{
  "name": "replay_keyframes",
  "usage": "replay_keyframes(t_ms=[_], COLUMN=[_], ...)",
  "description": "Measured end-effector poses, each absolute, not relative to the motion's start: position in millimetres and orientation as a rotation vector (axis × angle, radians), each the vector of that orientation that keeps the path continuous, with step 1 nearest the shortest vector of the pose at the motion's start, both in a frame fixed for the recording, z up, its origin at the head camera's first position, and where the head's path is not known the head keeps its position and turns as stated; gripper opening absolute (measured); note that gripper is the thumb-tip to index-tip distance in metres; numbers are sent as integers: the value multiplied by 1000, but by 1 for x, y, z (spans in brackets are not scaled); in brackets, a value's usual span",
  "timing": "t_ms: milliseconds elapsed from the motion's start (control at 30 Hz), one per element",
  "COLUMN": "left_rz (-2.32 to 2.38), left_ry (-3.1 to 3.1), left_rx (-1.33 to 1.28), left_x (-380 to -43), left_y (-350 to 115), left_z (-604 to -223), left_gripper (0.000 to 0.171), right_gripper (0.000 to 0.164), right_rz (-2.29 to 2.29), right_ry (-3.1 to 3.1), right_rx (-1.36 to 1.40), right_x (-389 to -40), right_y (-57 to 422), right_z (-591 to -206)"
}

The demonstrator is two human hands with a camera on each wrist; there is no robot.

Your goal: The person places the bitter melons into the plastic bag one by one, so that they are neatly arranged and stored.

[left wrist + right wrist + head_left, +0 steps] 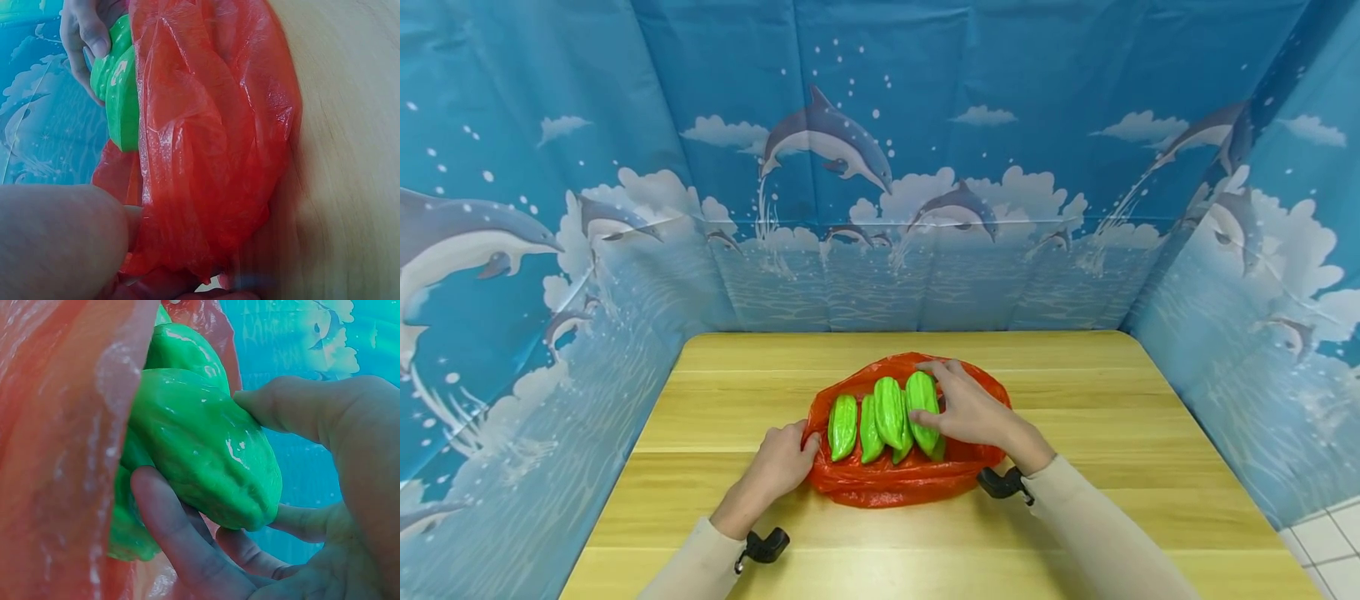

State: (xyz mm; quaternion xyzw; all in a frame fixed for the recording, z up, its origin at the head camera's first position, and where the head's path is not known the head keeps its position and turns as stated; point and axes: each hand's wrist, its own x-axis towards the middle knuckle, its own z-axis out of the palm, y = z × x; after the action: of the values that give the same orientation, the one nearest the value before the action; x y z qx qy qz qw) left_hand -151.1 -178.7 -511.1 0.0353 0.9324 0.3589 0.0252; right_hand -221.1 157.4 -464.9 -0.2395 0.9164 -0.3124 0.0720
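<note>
A red plastic bag point(887, 492) lies with its mouth spread wide, holding several glossy, bright-green, elongated ridged fruits point(842, 427). At the bag's left rim my left hand point(780, 463) pinches the plastic between thumb and fingers. My right hand point(973, 410) reaches over the right side of the bag and grips the rightmost upper green fruit point(206, 447). Its thumb is on one side and its fingers curl round the other. In the left wrist view, the bag point(200, 125) hides most of the fruits' lower parts.
The bag rests on a wooden table point(737, 392) with rounded far corners. A blue dolphin-print curtain point(887, 275) rises behind and along both sides. Dark wrist devices point(766, 546) hang below the sleeves. White floor tiles point(1330, 542) show at the lower right.
</note>
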Motion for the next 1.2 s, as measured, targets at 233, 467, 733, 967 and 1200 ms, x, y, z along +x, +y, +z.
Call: replay_keyframes(t_ms=[233,467,733,967,1200], left_rz=[1100,1094,1110,1110,1088], left_ry=[2894,2896,2894,2891,2924], left_rx=[105,106,112,112,111], left_x=[-153,-155,-153,-153,-153], left_y=[-178,-179,-180,-181,-179], left_z=[-512,-517,-517,-516,-515], left_gripper=[23,23,22,21,20], right_gripper=[86,87,85,84,81], right_rz=[-944,-934,-951,-982,-965], right_ry=[2742,2734,2733,2714,2728], right_rx=[-714,-702,-706,-680,-698], right_x=[-224,-227,-229,-229,-228], right_y=[157,157,154,152,154], right_z=[-469,-471,-473,-474,-472])
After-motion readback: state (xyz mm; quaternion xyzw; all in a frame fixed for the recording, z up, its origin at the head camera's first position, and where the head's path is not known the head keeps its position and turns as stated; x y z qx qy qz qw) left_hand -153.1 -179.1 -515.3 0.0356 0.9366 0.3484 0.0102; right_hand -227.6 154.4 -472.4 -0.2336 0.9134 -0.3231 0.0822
